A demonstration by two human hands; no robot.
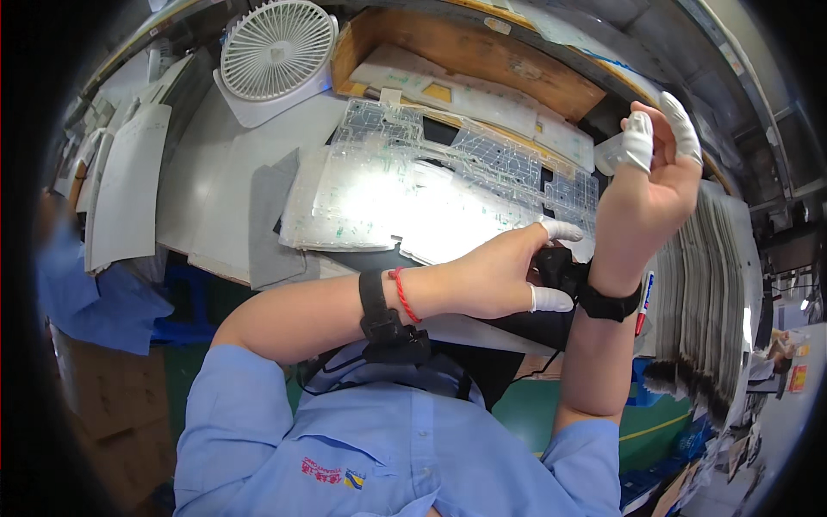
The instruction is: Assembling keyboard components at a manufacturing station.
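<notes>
My left hand [495, 274] reaches across to my right wrist. Its thumb and a finger, both in white finger cots, close round a black strap-mounted device [558, 265] there. My right hand [650, 185] is raised at the right, holding nothing, its fingers bent but apart; white cots cover the thumb and a finger. A second black device [392, 338] and a red cord bracelet [402, 295] sit on my left wrist. Beyond my hands lie a stack of translucent white sheets [323, 202] and clear film sheets with fine line patterns [495, 151], under bright glare.
A white fan [277, 52] and a wooden tray [482, 56] stand at the back. A grey cloth [274, 224] lies at the left, a marker [643, 303] and a long stack of grey sheets [711, 267] at the right. A person's blue clothing [99, 289] shows far left.
</notes>
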